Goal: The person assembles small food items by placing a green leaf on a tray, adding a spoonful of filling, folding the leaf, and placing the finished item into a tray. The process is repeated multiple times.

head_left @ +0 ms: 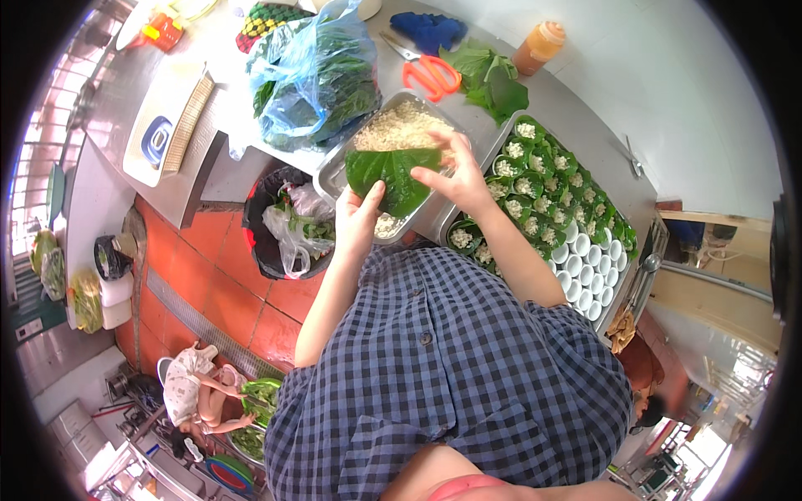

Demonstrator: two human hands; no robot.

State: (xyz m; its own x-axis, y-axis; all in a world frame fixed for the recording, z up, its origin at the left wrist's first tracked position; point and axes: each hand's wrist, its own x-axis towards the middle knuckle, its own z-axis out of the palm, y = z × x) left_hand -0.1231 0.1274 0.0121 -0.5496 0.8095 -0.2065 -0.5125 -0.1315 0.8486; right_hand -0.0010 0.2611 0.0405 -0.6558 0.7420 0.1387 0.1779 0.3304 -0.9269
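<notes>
A broad green leaf [393,177] is held up over a metal pan [326,173] of pale, crumbly shreds [399,125]. My left hand [359,215] pinches its lower left edge, thumb on the front face. At the leaf's right side is my right hand [461,177], its thumb on the leaf and its other fingers curled by the upper edge. Just right of my right forearm stands a tray packed with small white cups. Many are lined with green leaves and topped with pale filling [532,225]; several bare cups [591,271] fill its near end.
Beyond the pan lie a blue plastic bag of leaves [322,79], orange-handled scissors [432,78], loose leaves [493,82], a blue cloth [428,32] and a sauce bottle [539,48]. A black-lined bin [261,221] is at my left. Another person [196,384] handles greens at lower left.
</notes>
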